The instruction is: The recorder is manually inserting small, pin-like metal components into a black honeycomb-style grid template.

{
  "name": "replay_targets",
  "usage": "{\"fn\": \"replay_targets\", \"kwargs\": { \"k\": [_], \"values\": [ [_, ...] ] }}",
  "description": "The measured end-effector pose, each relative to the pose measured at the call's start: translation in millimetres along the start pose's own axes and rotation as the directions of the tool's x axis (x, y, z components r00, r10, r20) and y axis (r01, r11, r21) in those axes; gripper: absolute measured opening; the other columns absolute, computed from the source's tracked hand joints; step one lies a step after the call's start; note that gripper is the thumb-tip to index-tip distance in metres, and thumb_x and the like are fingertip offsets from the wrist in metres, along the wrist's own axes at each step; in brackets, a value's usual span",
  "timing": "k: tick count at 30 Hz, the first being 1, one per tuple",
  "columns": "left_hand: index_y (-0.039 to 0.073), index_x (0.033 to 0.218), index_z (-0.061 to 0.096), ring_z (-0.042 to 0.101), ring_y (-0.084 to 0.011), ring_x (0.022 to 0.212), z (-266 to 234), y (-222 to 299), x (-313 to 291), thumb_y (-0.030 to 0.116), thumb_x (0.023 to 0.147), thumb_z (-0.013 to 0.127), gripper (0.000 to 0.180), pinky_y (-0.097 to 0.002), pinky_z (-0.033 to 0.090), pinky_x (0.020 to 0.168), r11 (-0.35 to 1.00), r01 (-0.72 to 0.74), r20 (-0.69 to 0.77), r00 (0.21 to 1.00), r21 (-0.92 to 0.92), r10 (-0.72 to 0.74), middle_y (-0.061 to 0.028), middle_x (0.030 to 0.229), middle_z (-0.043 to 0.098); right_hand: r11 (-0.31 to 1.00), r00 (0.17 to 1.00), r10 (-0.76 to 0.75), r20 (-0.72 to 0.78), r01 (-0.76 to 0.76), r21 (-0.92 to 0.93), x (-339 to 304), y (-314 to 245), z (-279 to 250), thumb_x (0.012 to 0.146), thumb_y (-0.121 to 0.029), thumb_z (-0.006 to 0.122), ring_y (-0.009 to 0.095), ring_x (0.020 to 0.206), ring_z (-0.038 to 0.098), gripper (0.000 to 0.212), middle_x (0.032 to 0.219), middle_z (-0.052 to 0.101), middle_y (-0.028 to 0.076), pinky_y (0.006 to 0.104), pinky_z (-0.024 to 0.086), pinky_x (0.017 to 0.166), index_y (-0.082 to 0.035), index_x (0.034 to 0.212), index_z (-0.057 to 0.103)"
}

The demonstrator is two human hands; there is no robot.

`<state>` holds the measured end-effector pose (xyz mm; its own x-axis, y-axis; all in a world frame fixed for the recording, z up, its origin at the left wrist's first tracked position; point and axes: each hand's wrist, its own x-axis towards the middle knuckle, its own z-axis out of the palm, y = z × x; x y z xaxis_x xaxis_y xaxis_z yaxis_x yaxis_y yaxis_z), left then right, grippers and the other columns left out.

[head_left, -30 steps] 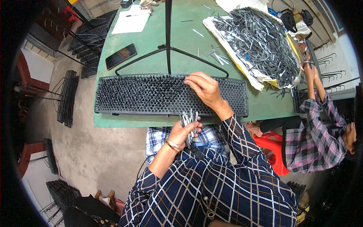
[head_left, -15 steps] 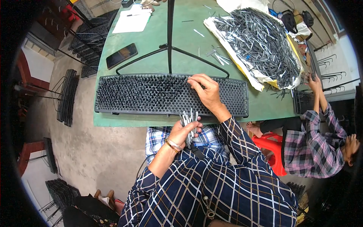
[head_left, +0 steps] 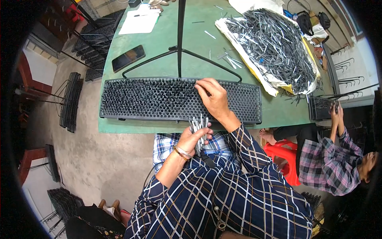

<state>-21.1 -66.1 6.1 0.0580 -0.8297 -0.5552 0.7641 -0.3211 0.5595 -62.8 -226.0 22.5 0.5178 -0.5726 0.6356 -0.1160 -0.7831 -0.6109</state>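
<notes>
A long black rack with a grid of holes lies along the near edge of the green table. Its left and middle part bristles with dark upright pieces, while bare holes show at the right end. Over its middle, near the far rim, my right hand is closed in a pinch, and I cannot make out what its fingertips hold. My left hand, wearing bracelets, grips a bundle of thin metal strips just below the rack's front edge. The strips point upward, some silvery and some dark.
A white sack heaped with metal strips lies at the far right. A black frame rises behind the rack. A phone and papers lie at the left. A co-worker sits at the right by a red stool.
My right hand has shifted slightly left over the rack. My left hand stays where it was with the strips. The co-worker's hands have moved down and a little to the right.
</notes>
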Motion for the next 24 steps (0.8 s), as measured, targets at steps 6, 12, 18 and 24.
{"fn": "replay_targets", "kwargs": {
  "k": [6,12,18,24],
  "values": [
    [-0.001,0.111,0.057,0.061,-0.0135,0.075,1.5,0.6,-1.0,0.009,0.086,0.061,0.027,-0.0231,0.048,0.058,1.0,-0.004,0.011,1.0,0.021,0.004,-0.0074,0.088,0.064,1.0,0.993,-0.009,0.122,0.006,0.026,2.8,4.1,-8.3,0.08,-0.004,0.065,0.027,0.082,0.064,0.015,0.091,0.065,0.012,0.033,0.051,0.071,-0.001,0.095,0.066],
    [0.0,0.11,0.057,0.061,-0.0135,0.075,1.1,-1.9,0.5,0.01,0.086,0.061,0.027,-0.0232,0.048,0.058,1.0,-0.005,0.029,1.0,0.031,0.004,-0.0073,0.088,0.063,0.987,0.974,-0.108,0.199,0.13,-0.099,-2.9,8.3,-16.2,0.08,-0.004,0.064,0.028,0.085,0.063,0.019,0.095,0.066,0.012,0.0353,0.049,0.075,-0.002,0.099,0.066],
    [0.0,0.111,0.058,0.062,-0.0127,0.077,1.8,-3.4,0.5,0.012,0.086,0.062,0.028,-0.0232,0.049,0.06,0.999,-0.007,0.041,0.999,0.035,0.005,-0.0081,0.09,0.065,0.966,0.96,-0.183,0.211,0.216,-0.142,-2.4,1.3,-16.8,0.078,-0.002,0.063,0.028,0.086,0.062,0.021,0.095,0.064,0.011,0.0357,0.048,0.074,-0.003,0.099,0.065],
    [0.0,0.113,0.056,0.063,-0.0143,0.079,3.4,-1.6,-2.0,0.012,0.086,0.062,0.03,-0.0252,0.052,0.063,1.0,0.009,0.041,0.999,0.016,-0.009,-0.0094,0.092,0.065,0.964,0.94,-0.145,0.309,0.204,-0.169,4.2,2.0,-16.2,0.075,0.002,0.061,0.03,0.084,0.059,0.027,0.093,0.06,0.011,0.0372,0.047,0.076,-0.002,0.101,0.064]
  ]
}}
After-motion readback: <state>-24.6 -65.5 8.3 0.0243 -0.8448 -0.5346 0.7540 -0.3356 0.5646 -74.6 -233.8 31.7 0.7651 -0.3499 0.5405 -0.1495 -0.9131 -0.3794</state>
